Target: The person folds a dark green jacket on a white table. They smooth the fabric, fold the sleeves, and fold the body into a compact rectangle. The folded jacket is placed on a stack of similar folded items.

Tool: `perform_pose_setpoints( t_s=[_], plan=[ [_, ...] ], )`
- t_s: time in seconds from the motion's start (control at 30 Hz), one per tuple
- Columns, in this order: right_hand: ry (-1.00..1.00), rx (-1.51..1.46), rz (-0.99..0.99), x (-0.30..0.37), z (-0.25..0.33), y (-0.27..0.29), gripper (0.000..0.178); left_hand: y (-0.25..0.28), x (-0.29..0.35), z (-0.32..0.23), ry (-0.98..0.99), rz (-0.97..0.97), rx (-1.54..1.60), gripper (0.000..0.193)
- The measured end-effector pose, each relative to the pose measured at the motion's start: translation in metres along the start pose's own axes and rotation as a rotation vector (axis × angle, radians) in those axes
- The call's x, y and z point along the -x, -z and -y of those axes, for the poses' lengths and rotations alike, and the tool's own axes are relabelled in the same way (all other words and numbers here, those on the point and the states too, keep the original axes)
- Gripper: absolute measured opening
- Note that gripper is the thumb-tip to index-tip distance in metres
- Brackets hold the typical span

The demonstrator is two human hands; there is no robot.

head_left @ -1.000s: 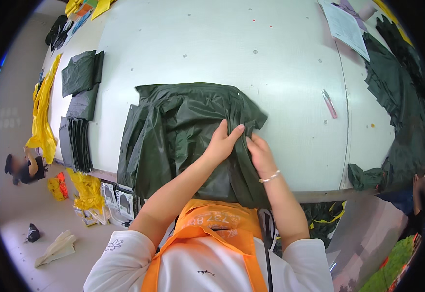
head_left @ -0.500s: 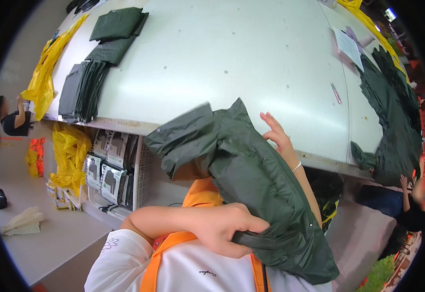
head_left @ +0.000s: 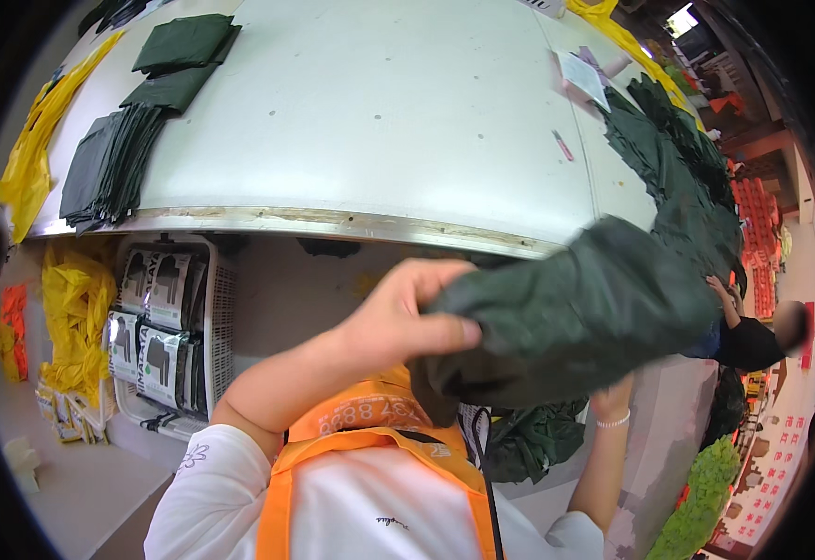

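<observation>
Held up in front of me at the table's near edge is a dark green rain garment of thin, shiny fabric, bunched and slightly blurred. My left hand grips its left end, thumb in front and fingers behind. The garment's right part spreads over the table edge. Below it, my right hand shows only partly; its fingers are hidden behind the fabric, so whether it holds anything is unclear. More dark green fabric hangs or lies below, between the garment and my right forearm.
A white table spans ahead. Folded dark green garments are stacked at its left, a heap of green garments at its right, near a small cutter. A basket of packets stands below left. Another person is at right.
My left hand has lifted the garment and swung it up and to the right. My right hand has dropped lower, from open behind the fabric to mostly hidden. The view has shifted.
</observation>
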State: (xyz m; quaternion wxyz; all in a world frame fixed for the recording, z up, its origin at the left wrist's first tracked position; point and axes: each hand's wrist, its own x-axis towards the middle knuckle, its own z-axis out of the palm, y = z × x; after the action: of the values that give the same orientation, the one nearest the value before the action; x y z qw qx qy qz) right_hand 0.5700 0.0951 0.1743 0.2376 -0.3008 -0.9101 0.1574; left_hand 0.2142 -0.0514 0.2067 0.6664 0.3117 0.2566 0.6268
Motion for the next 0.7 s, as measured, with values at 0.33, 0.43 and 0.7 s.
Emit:
perform_pose_setpoints(
  t_s=[0.33,0.43,0.7],
  plan=[
    [-0.348,0.381,-0.173,-0.035,0.001,0.09,0.042,-0.014,-0.017,0.025,0.077,0.185,-1.646,0.056],
    [-0.123,0.532,-0.2,-0.102,0.012,0.114,0.042,-0.001,-0.025,-0.007,-0.198,-0.07,-1.719,0.038],
    [-0.19,-0.766,-0.434,-0.388,0.042,0.193,0.026,-0.016,-0.143,-0.247,-0.702,-0.587,-1.784,0.032]
  ],
)
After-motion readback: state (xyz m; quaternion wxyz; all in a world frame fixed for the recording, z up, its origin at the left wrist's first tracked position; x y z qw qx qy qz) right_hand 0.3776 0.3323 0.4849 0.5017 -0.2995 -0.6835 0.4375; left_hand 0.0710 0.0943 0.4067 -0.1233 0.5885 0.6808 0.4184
